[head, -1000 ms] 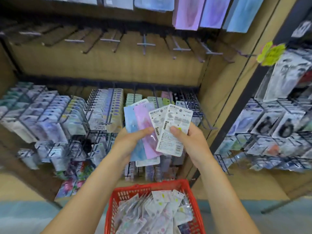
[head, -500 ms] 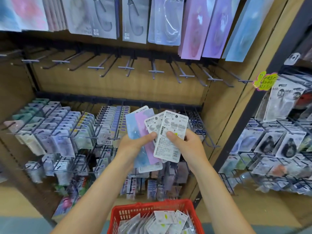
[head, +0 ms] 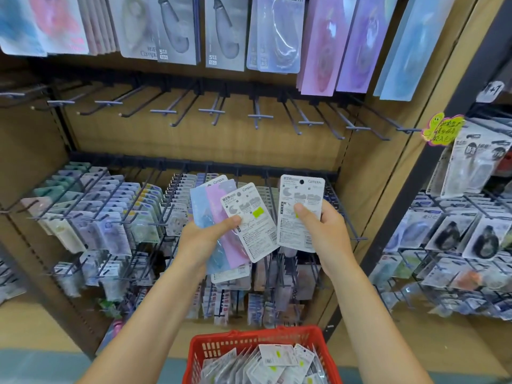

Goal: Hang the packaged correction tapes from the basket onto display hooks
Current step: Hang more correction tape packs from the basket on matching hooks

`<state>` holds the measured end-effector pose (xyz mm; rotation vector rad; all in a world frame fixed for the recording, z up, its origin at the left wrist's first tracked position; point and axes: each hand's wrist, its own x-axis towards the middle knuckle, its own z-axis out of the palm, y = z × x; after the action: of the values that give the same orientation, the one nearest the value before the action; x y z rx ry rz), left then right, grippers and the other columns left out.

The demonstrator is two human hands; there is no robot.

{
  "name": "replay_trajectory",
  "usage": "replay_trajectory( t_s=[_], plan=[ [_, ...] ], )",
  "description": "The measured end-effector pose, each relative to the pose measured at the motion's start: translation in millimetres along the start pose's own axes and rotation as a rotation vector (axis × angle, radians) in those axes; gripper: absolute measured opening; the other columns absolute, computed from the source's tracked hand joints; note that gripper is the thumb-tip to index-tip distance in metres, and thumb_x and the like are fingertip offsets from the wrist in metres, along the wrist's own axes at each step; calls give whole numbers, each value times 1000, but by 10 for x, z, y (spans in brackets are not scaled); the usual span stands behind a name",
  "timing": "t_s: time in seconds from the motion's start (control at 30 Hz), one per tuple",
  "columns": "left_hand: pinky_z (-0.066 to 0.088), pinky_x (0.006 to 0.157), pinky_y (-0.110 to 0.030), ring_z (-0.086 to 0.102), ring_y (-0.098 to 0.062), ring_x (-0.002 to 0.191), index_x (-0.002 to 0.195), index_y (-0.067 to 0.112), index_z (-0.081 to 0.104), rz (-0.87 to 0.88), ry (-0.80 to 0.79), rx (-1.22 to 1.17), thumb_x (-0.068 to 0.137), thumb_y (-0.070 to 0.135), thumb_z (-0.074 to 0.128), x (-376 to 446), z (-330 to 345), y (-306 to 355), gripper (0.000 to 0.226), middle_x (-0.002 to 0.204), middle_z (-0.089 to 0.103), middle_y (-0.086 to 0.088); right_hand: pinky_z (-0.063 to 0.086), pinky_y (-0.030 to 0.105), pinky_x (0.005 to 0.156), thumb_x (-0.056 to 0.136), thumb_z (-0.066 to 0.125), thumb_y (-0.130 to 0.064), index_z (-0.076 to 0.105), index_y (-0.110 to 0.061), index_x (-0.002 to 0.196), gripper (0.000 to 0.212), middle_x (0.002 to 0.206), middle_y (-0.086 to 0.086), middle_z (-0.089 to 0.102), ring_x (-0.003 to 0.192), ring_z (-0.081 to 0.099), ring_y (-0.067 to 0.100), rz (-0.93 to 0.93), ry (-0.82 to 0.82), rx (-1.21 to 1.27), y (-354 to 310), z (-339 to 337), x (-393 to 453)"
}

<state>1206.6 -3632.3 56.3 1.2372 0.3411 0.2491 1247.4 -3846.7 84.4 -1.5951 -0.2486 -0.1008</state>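
My left hand (head: 206, 238) grips a fanned stack of correction tape packs (head: 235, 217): a blue one, a pink one and a white one with its printed back facing me. My right hand (head: 322, 234) pinches a single white pack (head: 300, 200), back side up, held apart to the right of the fan. Below, at the bottom centre, the red basket (head: 249, 343) holds several more packs (head: 277, 363). A row of empty display hooks (head: 213, 112) juts out above my hands.
Large carded tapes (head: 224, 31) hang along the top row. Full hooks of small packs (head: 105, 217) fill the shelf to the left and below my hands. A second rack of packaged goods (head: 457, 234) stands at the right, with a yellow-pink paper tag (head: 443, 128).
My right hand has pulled the top white pack off the fan and moved it to the right. The view has tilted upward, showing more of the top rows and less of the basket.
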Motion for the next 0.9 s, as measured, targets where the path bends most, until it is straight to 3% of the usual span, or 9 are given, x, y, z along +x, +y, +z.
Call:
replay_trajectory(
  t_s=[0.1, 0.17, 0.27, 0.4, 0.5, 0.63, 0.73, 0.8, 0.9],
  plan=[
    [58, 56, -23, 78, -14, 77, 108, 11, 75, 18, 17, 35, 79, 8, 87, -47, 52, -5, 32, 91, 81, 2, 50, 10, 67, 104, 56, -22, 65, -42, 106, 22, 101, -26, 69, 93, 65, -12, -138, 16, -180, -7, 129, -18],
    [57, 55, -21, 78, -13, 77, 106, 12, 76, 32, 17, 75, 78, 10, 88, -72, 112, -21, 31, 91, 81, 2, 50, 12, 79, 106, 52, -24, 64, -45, 117, 27, 105, -30, 67, 100, 59, -15, -195, -21, -278, 40, 243, -35],
    [58, 61, -25, 78, -16, 83, 105, 16, 76, 41, 37, 93, 76, 15, 91, -73, 159, -31, 33, 94, 81, 3, 30, -1, 89, 107, 47, -35, 49, -38, 148, 41, 126, -11, 56, 111, 41, -21, -240, -48, -449, 117, 332, -22],
    [62, 67, -31, 79, -17, 83, 105, 18, 76, 45, 45, 88, 75, 17, 92, -69, 186, -34, 34, 93, 81, 3, 37, 19, 98, 105, 39, -48, 38, -39, 153, 49, 124, -1, 42, 119, 45, 9, -171, -59, -475, 135, 346, -13],
    [62, 80, -41, 79, -21, 87, 106, 17, 76, 29, 22, 91, 74, 19, 93, -70, 213, -39, 35, 95, 81, 1, 34, 32, 112, 105, 31, -53, 36, -43, 151, 47, 118, -5, 38, 124, 40, 13, -165, -75, -400, 148, 362, -47],
    [60, 76, -35, 79, -20, 89, 111, 18, 75, 32, -5, 63, 76, 18, 91, -78, 231, -46, 38, 98, 81, 2, 37, 37, 113, 105, 51, -34, 31, -36, 157, 55, 129, -3, 37, 131, 39, 15, -135, -58, -419, 176, 350, -28],
    [61, 82, -39, 78, -23, 95, 114, 18, 75, 6, -40, 43, 73, 18, 92, -64, 220, -52, 44, 102, 81, 0, 38, 39, 111, 91, 71, -44, 37, -28, 153, 73, 133, -3, 36, 133, 37, 15, -115, 50, -473, 170, 290, 8],
    [59, 94, -49, 77, -27, 101, 117, 18, 75, -13, -79, 17, 62, 25, 94, -62, 226, -33, 58, 107, 80, -3, 33, 34, 109, 83, 76, -53, 48, -27, 140, 69, 126, -8, 38, 128, 35, 11, -125, 91, -562, 136, 236, 17],
    [58, 98, -52, 77, -27, 101, 118, 19, 74, 4, -110, 29, 56, 30, 92, -61, 254, 4, 66, 108, 80, -3, 54, 34, 90, 77, 83, -51, 54, -25, 115, 55, 113, -14, 59, 109, 59, 7, -39, 39, -411, 82, 154, 24]
  ],
)
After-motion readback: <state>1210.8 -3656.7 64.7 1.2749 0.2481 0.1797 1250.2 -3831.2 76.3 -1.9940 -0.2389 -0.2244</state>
